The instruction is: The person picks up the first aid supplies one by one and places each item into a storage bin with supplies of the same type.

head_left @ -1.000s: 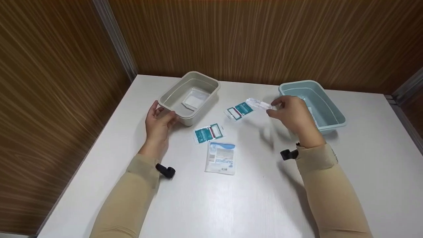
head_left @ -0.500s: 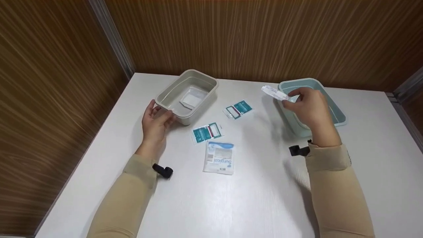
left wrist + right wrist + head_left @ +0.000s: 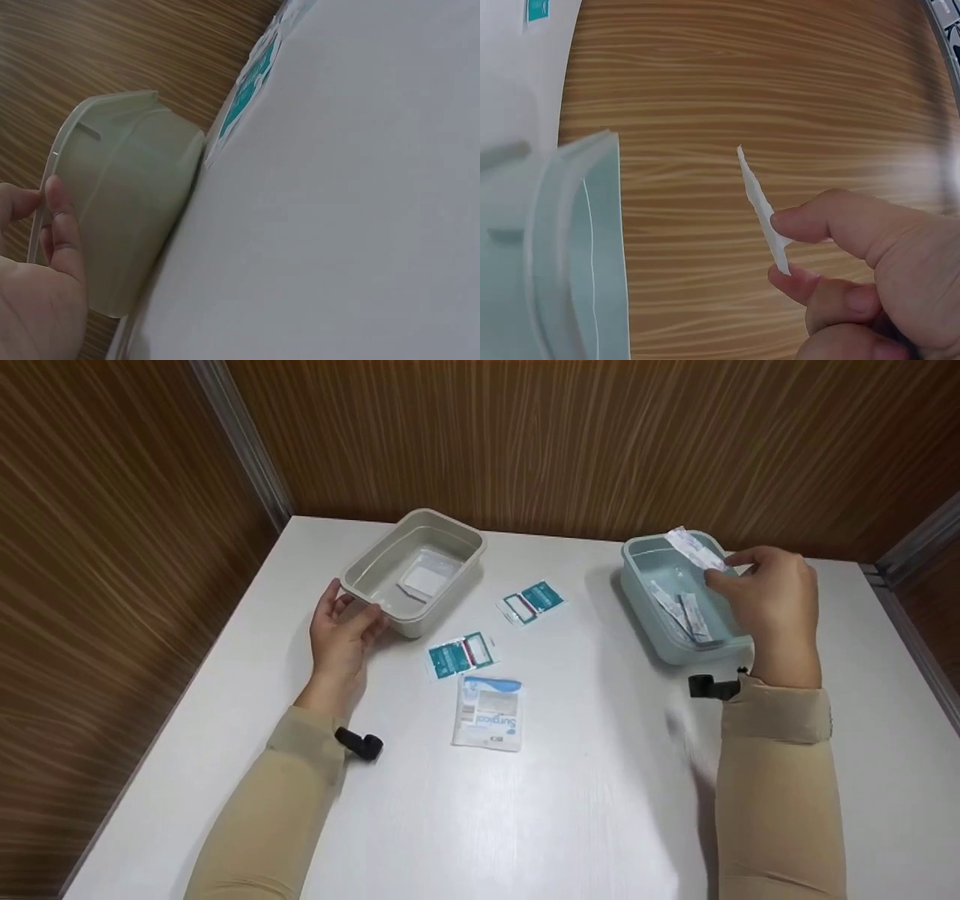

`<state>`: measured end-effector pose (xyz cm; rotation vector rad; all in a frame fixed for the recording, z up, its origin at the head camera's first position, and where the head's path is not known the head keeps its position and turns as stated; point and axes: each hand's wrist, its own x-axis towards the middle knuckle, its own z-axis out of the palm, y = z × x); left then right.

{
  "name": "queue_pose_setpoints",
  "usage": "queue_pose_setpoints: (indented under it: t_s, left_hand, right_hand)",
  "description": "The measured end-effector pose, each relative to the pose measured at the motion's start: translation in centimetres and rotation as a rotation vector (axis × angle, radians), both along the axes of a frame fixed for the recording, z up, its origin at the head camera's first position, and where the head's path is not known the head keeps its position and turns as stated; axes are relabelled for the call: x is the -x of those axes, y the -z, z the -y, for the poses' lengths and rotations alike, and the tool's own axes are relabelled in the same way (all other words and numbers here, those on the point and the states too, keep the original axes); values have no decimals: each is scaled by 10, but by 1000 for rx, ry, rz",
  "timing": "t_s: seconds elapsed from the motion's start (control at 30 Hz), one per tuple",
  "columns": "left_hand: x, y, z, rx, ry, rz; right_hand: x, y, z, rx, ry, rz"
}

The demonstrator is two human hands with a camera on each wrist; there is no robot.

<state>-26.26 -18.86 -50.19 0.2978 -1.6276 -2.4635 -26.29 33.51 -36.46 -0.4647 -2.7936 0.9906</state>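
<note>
Right hand [image 3: 780, 592]: thumb and finger nearly closed, a white paper strip [image 3: 695, 550] pinched between the tips. From the head view we see that strip across the far part of the blue-green bin [image 3: 643, 619], where two more strips [image 3: 681, 613] lie. Left hand [image 3: 337, 641]: we note thumb and fingers pinching the rim of the beige bin [image 3: 448, 598], a white packet [image 3: 427, 577] inside. Between bins we count two teal packets [image 3: 463, 655], then a Surgical packet [image 3: 489, 712] nearer us
</note>
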Motion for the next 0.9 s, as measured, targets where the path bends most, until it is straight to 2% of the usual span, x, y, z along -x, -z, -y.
queue_pose_setpoints:
  t_s: [0.17,0.3,0.47,0.63,0.73,0.9]
  left_hand:
    - [-4,2,-1,-4,10,29]
    - [-10,5,-3,-6,5,31]
    - [-13,0,-2,-7,3,25]
    - [-13,-3,-2,-15,0,9]
    - [-14,-2,-2,-11,-4,15]
    - [-13,-3,1,-8,10,25]
  right_hand:
    - [-5,1,-10,-1,41,20]
    - [-7,5,-16,6,37,35]
    - [-7,5,-20,24,44,65]
    - [-7,-2,-20,20,51,56]
    - [-8,-1,-20,4,25,32]
    - [-8,8,-20,-6,-71,-30]
